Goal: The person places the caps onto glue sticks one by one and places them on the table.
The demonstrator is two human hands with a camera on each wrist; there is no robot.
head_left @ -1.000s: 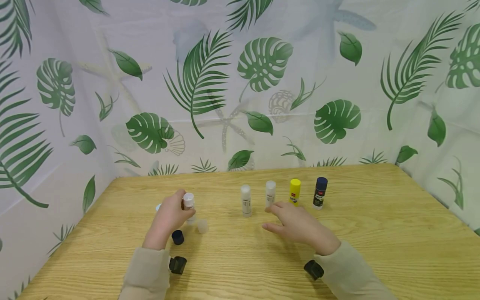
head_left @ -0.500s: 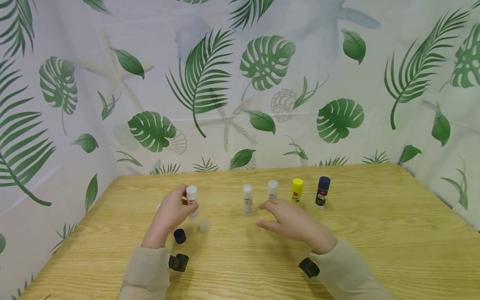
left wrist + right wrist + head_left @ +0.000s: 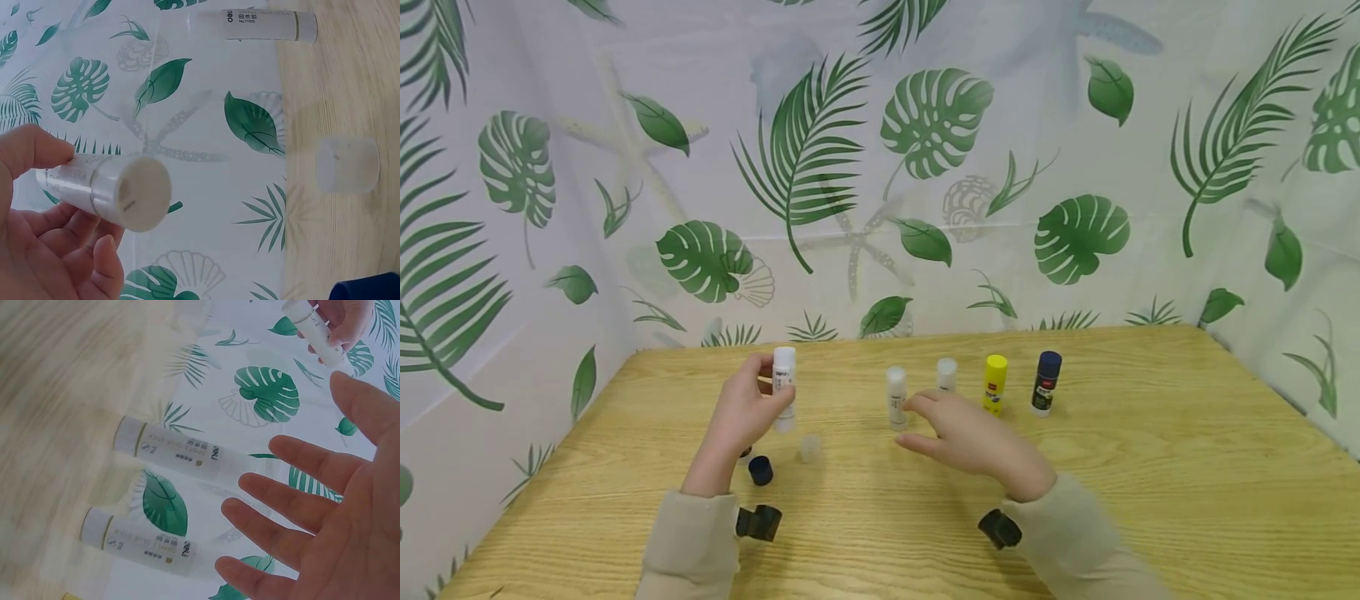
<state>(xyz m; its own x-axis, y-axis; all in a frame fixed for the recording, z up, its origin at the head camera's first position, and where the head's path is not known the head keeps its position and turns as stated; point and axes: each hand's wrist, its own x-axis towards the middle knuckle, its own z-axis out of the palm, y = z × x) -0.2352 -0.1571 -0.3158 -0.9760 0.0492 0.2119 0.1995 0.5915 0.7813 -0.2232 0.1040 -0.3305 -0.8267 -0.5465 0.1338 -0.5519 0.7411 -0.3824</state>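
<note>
My left hand (image 3: 750, 408) pinches a white glue stick (image 3: 785, 375) between thumb and fingers and holds it upright above the table; its round base faces the camera in the left wrist view. With fingers spread, my right hand (image 3: 973, 437) hovers by two standing white glue sticks, holding nothing. The nearer one, a capped white glue stick (image 3: 897, 400), stands just left of its fingertips; whether they touch it I cannot tell. Behind the hand, the other white glue stick (image 3: 947, 373) is partly hidden.
Right of the hand stand a yellow glue stick (image 3: 995, 385) and a dark blue-capped glue stick (image 3: 1046, 383). Near the left hand lie a translucent cap (image 3: 810, 448) and a dark blue cap (image 3: 761, 470). Partly hidden behind the left wrist is a small dark-and-white object (image 3: 745, 456).
My left hand has lifted the white glue stick off the table. My right hand has moved left toward the nearer standing white glue stick.
</note>
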